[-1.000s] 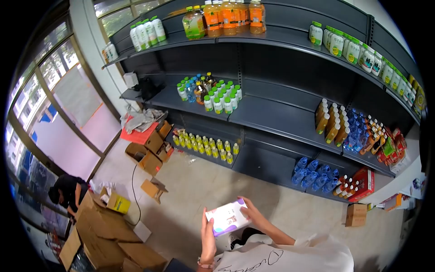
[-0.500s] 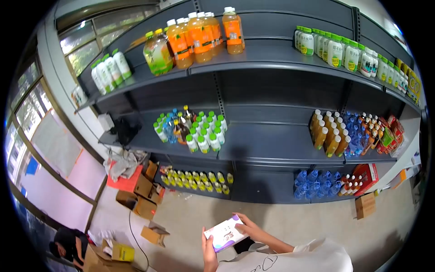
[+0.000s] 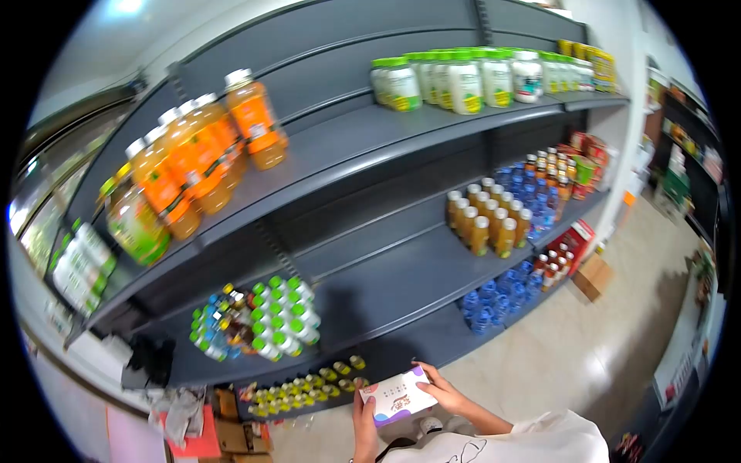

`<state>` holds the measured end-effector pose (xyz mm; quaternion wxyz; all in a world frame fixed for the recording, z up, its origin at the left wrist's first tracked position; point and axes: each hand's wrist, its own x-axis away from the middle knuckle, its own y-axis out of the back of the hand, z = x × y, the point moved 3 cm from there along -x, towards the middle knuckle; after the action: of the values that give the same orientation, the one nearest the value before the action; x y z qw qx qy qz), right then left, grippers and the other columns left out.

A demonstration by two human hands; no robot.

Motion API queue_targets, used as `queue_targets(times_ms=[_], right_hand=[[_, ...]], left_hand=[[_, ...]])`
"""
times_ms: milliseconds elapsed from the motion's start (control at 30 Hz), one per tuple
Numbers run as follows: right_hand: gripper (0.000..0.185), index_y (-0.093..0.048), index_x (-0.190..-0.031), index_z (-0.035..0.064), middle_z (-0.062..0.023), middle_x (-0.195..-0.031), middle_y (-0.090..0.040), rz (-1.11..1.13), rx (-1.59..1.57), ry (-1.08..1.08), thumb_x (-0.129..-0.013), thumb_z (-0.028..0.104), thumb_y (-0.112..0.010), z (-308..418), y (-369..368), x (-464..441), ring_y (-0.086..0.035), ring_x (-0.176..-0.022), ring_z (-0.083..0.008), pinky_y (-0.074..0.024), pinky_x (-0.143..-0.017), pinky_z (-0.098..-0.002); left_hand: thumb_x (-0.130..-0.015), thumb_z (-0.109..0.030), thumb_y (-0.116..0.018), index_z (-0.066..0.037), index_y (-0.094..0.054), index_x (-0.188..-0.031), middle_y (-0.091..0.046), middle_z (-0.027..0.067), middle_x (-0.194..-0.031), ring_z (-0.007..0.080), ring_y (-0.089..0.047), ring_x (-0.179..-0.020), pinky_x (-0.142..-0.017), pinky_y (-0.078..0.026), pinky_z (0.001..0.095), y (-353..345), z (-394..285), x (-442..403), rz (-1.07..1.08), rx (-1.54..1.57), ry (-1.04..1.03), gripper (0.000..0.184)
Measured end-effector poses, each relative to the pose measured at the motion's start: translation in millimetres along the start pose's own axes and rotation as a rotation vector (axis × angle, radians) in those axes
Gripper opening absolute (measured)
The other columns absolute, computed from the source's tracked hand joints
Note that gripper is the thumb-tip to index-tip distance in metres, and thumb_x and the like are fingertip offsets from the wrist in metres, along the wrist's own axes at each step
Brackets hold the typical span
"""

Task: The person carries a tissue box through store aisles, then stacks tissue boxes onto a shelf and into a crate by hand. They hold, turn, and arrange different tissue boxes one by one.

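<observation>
A flat white box (image 3: pixel 398 397) with purple patches and brown printed characters is held level in front of my body, low in the view. My left hand (image 3: pixel 365 420) grips its left end, thumb lying on the top face. At the right end, my right hand (image 3: pixel 443 392) has its thumb on the box and its fingers around the far edge. The fingers under the box are hidden. Beyond the box stands the lowest shelf, with rows of small yellow-green bottles (image 3: pixel 309 390) on it.
Dark grey shelving (image 3: pixel 363 309) spans the view. Orange drink bottles (image 3: pixel 189 158) and green-capped white bottles (image 3: pixel 465 85) stand on top; amber bottles (image 3: pixel 480 234) and more green-capped bottles (image 3: pixel 282 324) fill the middle. Cardboard boxes (image 3: pixel 231 432) lie at lower left, and one carton (image 3: pixel 593 278) sits on the right floor.
My view has turned to the right and tilted, so the shelves now slant and the right aisle shows. The box stays in both hands and lies slightly further right in view.
</observation>
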<state>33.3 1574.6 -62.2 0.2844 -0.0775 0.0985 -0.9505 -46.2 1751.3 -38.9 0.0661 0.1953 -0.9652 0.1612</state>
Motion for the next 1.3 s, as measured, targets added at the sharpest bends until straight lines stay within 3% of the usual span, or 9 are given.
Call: queue_targets(times_ms=[67,167,367,567,667,767,1067,1300], right_hand=[[0.062,-0.024,-0.144,0.0127,-0.0108,-0.131,-0.046,-0.114,-0.011,-0.044,-0.092,0.026,-0.055,8,16,13,-0.054,-0.091,-0.0144,-0.0473,-0.053,-0.0256],[0.063,-0.023,-0.144,0.0124,-0.011,-0.134,-0.043,-0.298,0.033,0.005,-0.092,0.027,-0.056,14,27,33,-0.054,-0.091,-0.014,-0.0469,-0.053,-0.0248],[0.064,-0.021,-0.145,0.0109,-0.012,-0.136,-0.04,-0.696,-0.029,0.081,-0.093,0.028,-0.054,17,8,65,-0.054,-0.09,-0.0145,-0.0465,-0.054,-0.0234],[0.064,-0.02,-0.146,0.0114,-0.0134,-0.14,-0.038,-1.008,-0.095,0.182,-0.093,0.027,-0.053,14,-27,78,-0.051,-0.098,-0.0156,-0.0464,-0.07,-0.0263],[0.065,-0.02,-0.146,0.012,-0.0136,-0.14,-0.037,-1.112,-0.105,0.125,-0.093,0.026,-0.054,8,-37,86,-0.05,-0.103,-0.0172,-0.0441,-0.08,-0.0276],[0.066,-0.02,-0.146,0.0121,-0.0132,-0.141,-0.037,-1.232,-0.11,0.119,-0.092,0.025,-0.055,7,-47,99,-0.05,-0.1,-0.0172,-0.0441,-0.08,-0.0274],[0.065,-0.019,-0.147,0.0119,-0.0121,-0.138,-0.039,-1.455,-0.279,0.116,-0.093,0.029,-0.05,-2,-17,147,-0.049,-0.086,-0.0148,-0.0456,-0.053,-0.0245],[0.064,-0.018,-0.147,0.0118,-0.0115,-0.134,-0.041,-1.531,-0.117,0.201,-0.093,0.032,-0.047,41,79,198,-0.047,-0.081,-0.0145,-0.0461,-0.056,-0.0258]], left_hand=[[-0.093,-0.016,-0.047,-0.003,-0.024,-0.146,-0.043,0.0127,-0.135,0.019,-0.043,-0.121,-0.102,-0.03,0.0278,-22,6,-15,0.098,0.059,0.088,0.059],[-0.095,-0.016,-0.042,-0.004,-0.021,-0.146,-0.044,0.0119,-0.132,0.0207,-0.044,-0.121,-0.101,-0.034,0.0313,-48,3,-33,0.272,-0.045,0.147,0.056],[-0.094,-0.014,-0.045,-0.005,-0.018,-0.147,-0.041,0.0132,-0.136,0.0215,-0.041,-0.124,-0.104,-0.031,0.0315,-76,-1,-72,0.711,-0.162,0.326,0.06],[-0.091,-0.011,-0.051,-0.006,-0.016,-0.148,-0.039,0.0134,-0.137,0.02,-0.039,-0.124,-0.104,-0.028,0.0299,-95,-15,-90,1.054,-0.244,0.368,0.068],[-0.089,-0.008,-0.053,-0.005,-0.019,-0.147,-0.04,0.0128,-0.135,0.0201,-0.039,-0.124,-0.104,-0.029,0.0296,-101,4,-94,1.108,-0.227,0.456,0.068],[-0.089,-0.009,-0.053,-0.004,-0.019,-0.147,-0.039,0.0135,-0.137,0.0203,-0.039,-0.124,-0.104,-0.029,0.0296,-105,22,-86,1.172,-0.26,0.522,0.068],[-0.091,-0.014,-0.05,-0.001,-0.019,-0.146,-0.04,0.015,-0.137,0.0217,-0.039,-0.125,-0.106,-0.027,0.0298,-179,62,-54,1.351,-0.345,0.586,0.065],[-0.092,-0.014,-0.048,0.0,-0.02,-0.146,-0.042,0.014,-0.136,0.0209,-0.04,-0.124,-0.105,-0.029,0.0295,-302,69,-23,1.445,-0.309,0.487,0.063]])
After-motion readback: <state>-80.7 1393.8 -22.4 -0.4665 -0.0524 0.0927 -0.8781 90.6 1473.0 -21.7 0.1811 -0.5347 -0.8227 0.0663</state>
